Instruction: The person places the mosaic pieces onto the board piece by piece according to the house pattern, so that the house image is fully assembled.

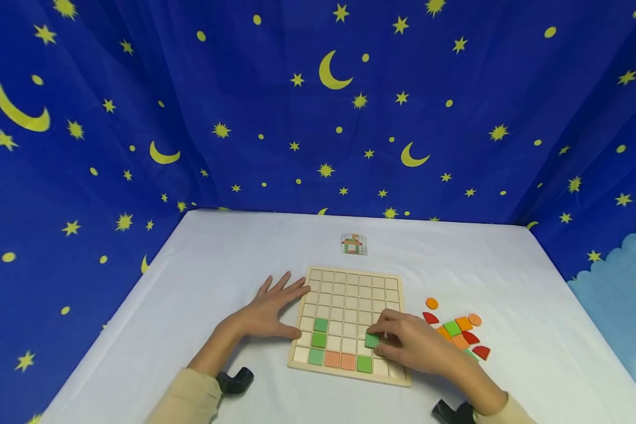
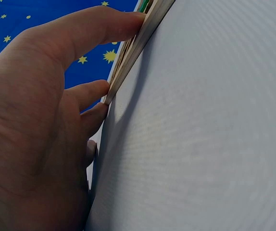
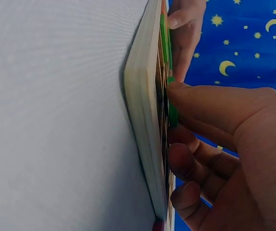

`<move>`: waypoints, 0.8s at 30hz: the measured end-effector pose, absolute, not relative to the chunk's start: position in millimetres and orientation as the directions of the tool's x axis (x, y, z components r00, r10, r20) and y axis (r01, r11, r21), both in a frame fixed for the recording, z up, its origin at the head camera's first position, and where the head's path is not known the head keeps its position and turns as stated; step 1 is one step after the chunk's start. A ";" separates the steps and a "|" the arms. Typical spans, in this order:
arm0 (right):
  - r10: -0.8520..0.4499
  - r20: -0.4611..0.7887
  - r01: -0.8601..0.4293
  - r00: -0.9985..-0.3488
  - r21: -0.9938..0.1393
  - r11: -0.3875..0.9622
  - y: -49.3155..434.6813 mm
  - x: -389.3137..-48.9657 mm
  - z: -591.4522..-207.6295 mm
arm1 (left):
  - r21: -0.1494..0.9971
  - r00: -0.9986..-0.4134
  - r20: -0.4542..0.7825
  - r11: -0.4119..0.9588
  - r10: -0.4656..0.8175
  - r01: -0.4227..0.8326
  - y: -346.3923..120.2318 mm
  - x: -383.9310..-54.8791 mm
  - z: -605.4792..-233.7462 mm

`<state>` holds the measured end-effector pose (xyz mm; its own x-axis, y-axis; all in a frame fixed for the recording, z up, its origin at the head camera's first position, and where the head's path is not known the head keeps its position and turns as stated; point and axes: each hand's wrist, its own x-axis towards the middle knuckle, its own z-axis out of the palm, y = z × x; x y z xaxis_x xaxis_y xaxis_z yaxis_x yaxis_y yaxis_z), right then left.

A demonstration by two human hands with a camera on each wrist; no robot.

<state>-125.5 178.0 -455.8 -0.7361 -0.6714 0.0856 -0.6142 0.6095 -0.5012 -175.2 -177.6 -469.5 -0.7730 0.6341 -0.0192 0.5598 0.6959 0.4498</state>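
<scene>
A wooden grid board [image 1: 350,330] lies on the white table, with green and salmon square tiles along its bottom row and two more green squares stacked above the left end. My right hand [image 1: 416,344] pinches a green square tile [image 1: 371,340] over the board's right part, above the bottom row. In the right wrist view, thumb and fingers hold that green tile [image 3: 172,103] by its edges, close to the board. With fingers spread, my left hand [image 1: 265,312] touches the board's left edge; the left wrist view shows its thumb and fingertips against the wooden frame [image 2: 133,53].
Right of the board lie loose tiles: an orange disc [image 1: 431,303], red quarter-circles [image 1: 481,353], and orange and green squares [image 1: 450,328]. A small pattern card [image 1: 354,244] lies beyond the board. A blue curtain [image 1: 275,118] with moons and stars stands behind the table.
</scene>
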 end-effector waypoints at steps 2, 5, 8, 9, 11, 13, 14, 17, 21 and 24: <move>-0.674 0.085 -0.615 -0.734 -0.503 0.607 177.3 -125.9 -455.2 | 0.451 -0.773 -0.021 0.696 0.635 0.559 -177.9 -176.5 -468.4; -0.680 0.082 -0.618 -0.729 -0.506 0.602 175.7 -125.4 -454.7 | 0.453 -0.775 -0.025 0.698 0.632 0.555 -177.7 -176.4 -468.3; -0.687 0.079 -0.620 -0.722 -0.514 0.593 173.9 -124.9 -454.2 | 0.453 -0.774 -0.023 0.697 0.633 0.556 -176.9 -175.9 -468.3; -0.689 0.078 -0.619 -0.721 -0.518 0.590 173.3 -124.8 -454.1 | 0.450 -0.774 -0.022 0.697 0.633 0.558 -176.7 -175.9 -468.3; -0.690 0.069 -0.614 -0.720 -0.526 0.588 172.2 -124.1 -453.9 | 0.451 -0.773 -0.019 0.696 0.634 0.559 -176.4 -175.7 -467.4; -0.690 0.061 -0.609 -0.721 -0.531 0.590 171.3 -123.5 -454.0 | 0.454 -0.772 -0.017 0.693 0.636 0.561 -176.1 -175.4 -466.7; -0.690 0.057 -0.607 -0.721 -0.531 0.590 170.8 -123.2 -454.1 | 0.456 -0.771 -0.018 0.691 0.637 0.561 -175.9 -175.3 -466.5; -0.693 0.056 -0.609 -0.719 -0.531 0.589 169.3 -122.7 -454.4 | 0.463 -0.771 -0.022 0.689 0.637 0.557 -175.5 -174.9 -466.0; -0.694 0.061 -0.610 -0.718 -0.536 0.584 167.4 -122.8 -454.4 | 0.469 -0.774 -0.028 0.692 0.633 0.549 -175.8 -175.0 -466.3; -0.695 0.061 -0.609 -0.716 -0.541 0.580 166.7 -122.9 -454.4 | 0.465 -0.775 -0.027 0.694 0.631 0.550 -176.3 -175.6 -466.8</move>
